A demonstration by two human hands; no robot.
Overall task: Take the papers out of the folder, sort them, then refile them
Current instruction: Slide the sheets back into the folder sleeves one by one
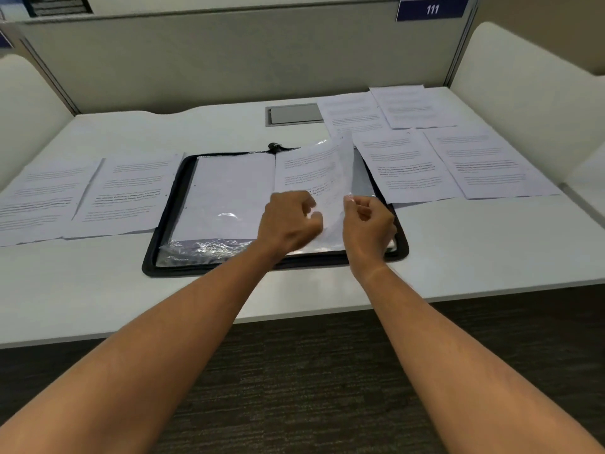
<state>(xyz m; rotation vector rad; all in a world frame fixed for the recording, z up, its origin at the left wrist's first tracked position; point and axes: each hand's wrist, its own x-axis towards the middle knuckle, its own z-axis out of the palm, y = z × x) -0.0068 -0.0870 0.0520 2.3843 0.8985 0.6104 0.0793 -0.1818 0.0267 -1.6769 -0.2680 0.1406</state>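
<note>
A black folder (163,231) lies open on the desk, its clear plastic sleeves (209,247) stacked on the left half. A printed sheet (314,168) in a sleeve stands lifted over the right half. My left hand (288,221) pinches its lower edge. My right hand (366,221) pinches the sheet's right edge near the bottom corner. Two printed papers (127,191) lie left of the folder. Several more papers (412,165) lie to its right and behind.
A grey cable hatch (294,114) is set in the desk behind the folder. Beige partition walls (229,60) enclose the desk at the back and both sides. The desk's front edge (294,309) runs just below my forearms.
</note>
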